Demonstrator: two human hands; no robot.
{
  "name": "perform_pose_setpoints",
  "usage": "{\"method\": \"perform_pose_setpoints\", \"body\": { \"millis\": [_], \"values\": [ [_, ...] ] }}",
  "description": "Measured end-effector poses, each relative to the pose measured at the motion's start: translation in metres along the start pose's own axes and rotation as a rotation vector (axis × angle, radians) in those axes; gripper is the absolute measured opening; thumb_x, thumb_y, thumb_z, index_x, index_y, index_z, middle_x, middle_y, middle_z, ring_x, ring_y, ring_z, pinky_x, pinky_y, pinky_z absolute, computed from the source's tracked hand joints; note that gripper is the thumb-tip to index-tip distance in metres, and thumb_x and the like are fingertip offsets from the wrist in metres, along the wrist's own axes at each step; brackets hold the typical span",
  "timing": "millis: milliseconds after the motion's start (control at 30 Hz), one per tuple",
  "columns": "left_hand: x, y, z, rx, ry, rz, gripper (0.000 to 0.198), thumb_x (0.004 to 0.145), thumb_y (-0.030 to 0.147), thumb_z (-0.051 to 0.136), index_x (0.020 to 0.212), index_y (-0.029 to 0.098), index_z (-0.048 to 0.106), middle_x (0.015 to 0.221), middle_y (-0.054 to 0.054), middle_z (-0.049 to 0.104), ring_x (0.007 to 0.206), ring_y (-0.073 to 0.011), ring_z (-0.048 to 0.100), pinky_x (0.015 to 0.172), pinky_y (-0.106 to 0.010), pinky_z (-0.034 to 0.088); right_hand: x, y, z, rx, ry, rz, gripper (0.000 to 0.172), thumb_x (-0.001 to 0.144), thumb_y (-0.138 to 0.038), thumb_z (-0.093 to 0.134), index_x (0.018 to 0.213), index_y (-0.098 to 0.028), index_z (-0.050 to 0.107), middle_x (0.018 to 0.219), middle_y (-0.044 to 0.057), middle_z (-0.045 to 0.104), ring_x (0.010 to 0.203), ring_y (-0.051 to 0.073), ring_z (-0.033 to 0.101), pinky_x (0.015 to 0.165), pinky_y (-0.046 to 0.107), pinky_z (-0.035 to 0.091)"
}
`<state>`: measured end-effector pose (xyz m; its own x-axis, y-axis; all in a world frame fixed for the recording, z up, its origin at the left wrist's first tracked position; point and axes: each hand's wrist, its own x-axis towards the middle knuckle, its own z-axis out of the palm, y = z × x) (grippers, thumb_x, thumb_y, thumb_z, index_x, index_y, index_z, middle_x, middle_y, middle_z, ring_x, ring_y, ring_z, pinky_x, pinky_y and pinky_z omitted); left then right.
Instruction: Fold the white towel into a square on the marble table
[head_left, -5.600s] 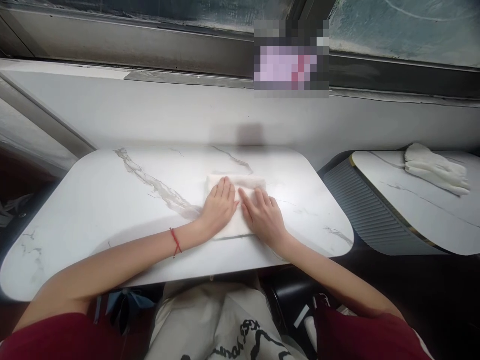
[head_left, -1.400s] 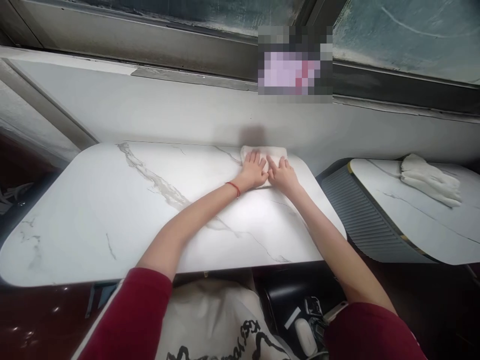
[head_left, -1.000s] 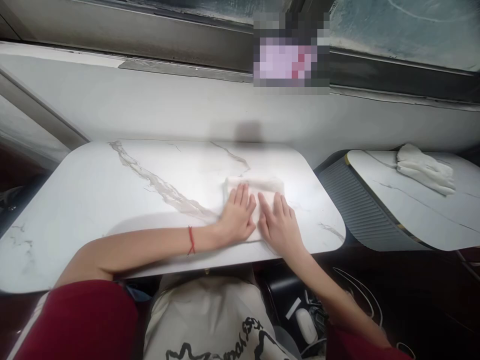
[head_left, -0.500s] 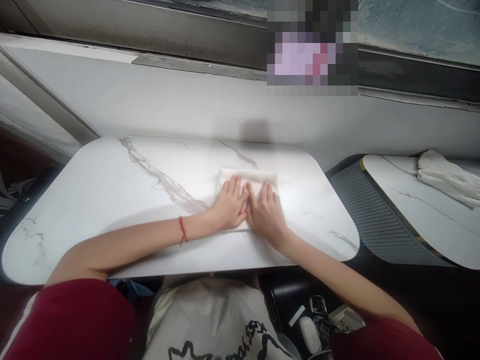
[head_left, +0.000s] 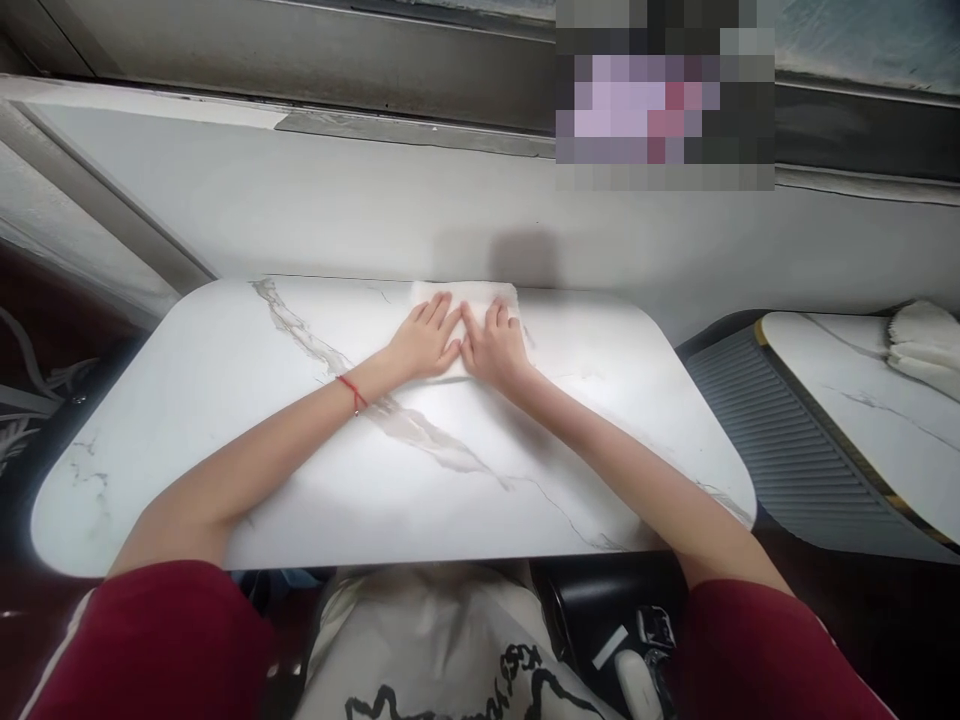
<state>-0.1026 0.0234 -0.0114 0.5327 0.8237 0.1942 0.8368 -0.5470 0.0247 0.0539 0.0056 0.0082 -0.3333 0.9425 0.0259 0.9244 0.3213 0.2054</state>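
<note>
Both palms lie flat on a folded white cloth point(head_left: 455, 292) at the far edge of a white marble-patterned tabletop point(head_left: 300, 500). My left hand point(head_left: 426, 340) covers the cloth's left part, its fingers stretched out and pointing away from me. On the right part rests my right hand point(head_left: 495, 340), fingers extended and a little apart. The thumbs and forefingers nearly meet at the cloth's middle. A red cord bracelet point(head_left: 351, 393) circles the left wrist. Much of the cloth is hidden under the hands.
A white wall point(head_left: 337, 220) rises behind the tabletop. To the right stands a second marble-patterned table point(head_left: 847, 390) with a ribbed grey side, bearing a crumpled white cloth point(head_left: 926, 345). Below the near edge, a black surface point(head_left: 592, 600) holds several small items.
Both hands have slid the cloth away from me and somewhat to the left, from the middle of the tabletop to its far edge. The view has shifted slightly.
</note>
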Motion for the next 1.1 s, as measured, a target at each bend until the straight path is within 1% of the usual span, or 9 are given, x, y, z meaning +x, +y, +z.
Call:
{"method": "perform_pose_setpoints", "body": {
  "millis": [167, 400, 600, 767, 867, 933, 1000, 1067, 1100],
  "values": [
    [0.006, -0.020, 0.006, -0.040, 0.054, -0.038, 0.063, 0.101, 0.034, 0.037, 0.155, 0.002, 0.040, 0.165, -0.024, 0.032, 0.156, -0.0332, 0.027, 0.125, -0.049, 0.024, 0.021, -0.005, 0.001, 0.006, 0.016, 0.000, 0.066, 0.107, -0.034, 0.026, 0.165, -0.004, 0.018, 0.158, 0.037, 0.033, 0.138, 0.046, 0.041, 0.104, 0.053, 0.030],
    [0.010, -0.024, 0.005, -0.019, 0.073, -0.104, 0.061, 0.102, 0.032, 0.035, 0.154, 0.003, 0.040, 0.165, -0.022, 0.034, 0.156, -0.0308, 0.027, 0.126, -0.047, 0.023, 0.040, -0.001, 0.011, 0.100, 0.119, -0.040, 0.063, 0.105, -0.029, 0.027, 0.163, -0.006, 0.026, 0.156, 0.035, 0.037, 0.134, 0.044, 0.042, 0.104, 0.053, 0.028],
    [0.010, -0.023, 0.001, -0.040, 0.069, -0.102, 0.060, 0.101, 0.032, 0.036, 0.154, 0.003, 0.040, 0.165, -0.022, 0.034, 0.156, -0.0309, 0.027, 0.125, -0.048, 0.024, 0.039, -0.001, 0.008, 0.049, 0.088, -0.025, 0.064, 0.105, -0.029, 0.028, 0.165, -0.008, 0.019, 0.158, 0.033, 0.035, 0.132, 0.042, 0.042, 0.104, 0.052, 0.028],
    [0.009, -0.022, -0.005, -0.049, 0.029, -0.097, 0.061, 0.101, 0.030, 0.035, 0.154, 0.000, 0.039, 0.166, -0.024, 0.031, 0.157, -0.0316, 0.025, 0.126, -0.047, 0.021, 0.034, 0.000, -0.006, 0.037, 0.040, -0.037, 0.061, 0.107, -0.027, 0.024, 0.164, -0.006, 0.020, 0.155, 0.035, 0.038, 0.134, 0.042, 0.044, 0.104, 0.051, 0.030],
    [0.006, -0.016, -0.014, -0.037, -0.010, -0.097, 0.060, 0.100, 0.028, 0.035, 0.153, 0.001, 0.040, 0.166, -0.024, 0.032, 0.157, -0.0317, 0.026, 0.125, -0.048, 0.022, 0.027, -0.005, -0.015, 0.028, 0.004, -0.029, 0.061, 0.107, -0.027, 0.027, 0.163, -0.003, 0.023, 0.150, 0.036, 0.043, 0.133, 0.043, 0.047, 0.101, 0.052, 0.034],
    [-0.003, -0.009, -0.023, -0.022, -0.059, -0.088, 0.060, 0.098, 0.026, 0.036, 0.152, 0.001, 0.042, 0.165, -0.024, 0.034, 0.156, -0.0324, 0.028, 0.125, -0.049, 0.024, 0.018, -0.016, -0.020, 0.017, -0.018, -0.027, 0.061, 0.106, -0.027, 0.031, 0.159, 0.003, 0.029, 0.142, 0.038, 0.050, 0.127, 0.043, 0.054, 0.095, 0.052, 0.039],
    [-0.020, 0.001, -0.036, -0.012, -0.116, -0.062, 0.060, 0.097, 0.025, 0.037, 0.152, 0.001, 0.043, 0.164, -0.022, 0.037, 0.154, -0.0328, 0.031, 0.124, -0.048, 0.027, -0.001, -0.032, -0.024, -0.019, -0.053, -0.025, 0.060, 0.103, -0.022, 0.034, 0.155, 0.008, 0.034, 0.130, 0.038, 0.060, 0.117, 0.041, 0.061, 0.088, 0.052, 0.045],
    [-0.048, 0.013, -0.050, -0.018, -0.169, -0.028, 0.061, 0.096, 0.024, 0.038, 0.153, 0.004, 0.043, 0.163, -0.019, 0.040, 0.153, -0.0324, 0.034, 0.122, -0.048, 0.031, -0.028, -0.051, -0.030, -0.084, -0.082, -0.046, 0.058, 0.099, -0.016, 0.038, 0.151, 0.010, 0.040, 0.115, 0.035, 0.068, 0.105, 0.040, 0.067, 0.080, 0.052, 0.049],
    [-0.066, 0.019, -0.058, -0.025, -0.190, -0.023, 0.061, 0.095, 0.024, 0.039, 0.154, 0.007, 0.043, 0.163, -0.018, 0.041, 0.153, -0.0317, 0.035, 0.122, -0.048, 0.033, -0.045, -0.060, -0.034, -0.126, -0.067, -0.076, 0.058, 0.097, -0.014, 0.041, 0.149, 0.011, 0.042, 0.108, 0.034, 0.070, 0.100, 0.039, 0.069, 0.078, 0.052, 0.051]
  ]
}}
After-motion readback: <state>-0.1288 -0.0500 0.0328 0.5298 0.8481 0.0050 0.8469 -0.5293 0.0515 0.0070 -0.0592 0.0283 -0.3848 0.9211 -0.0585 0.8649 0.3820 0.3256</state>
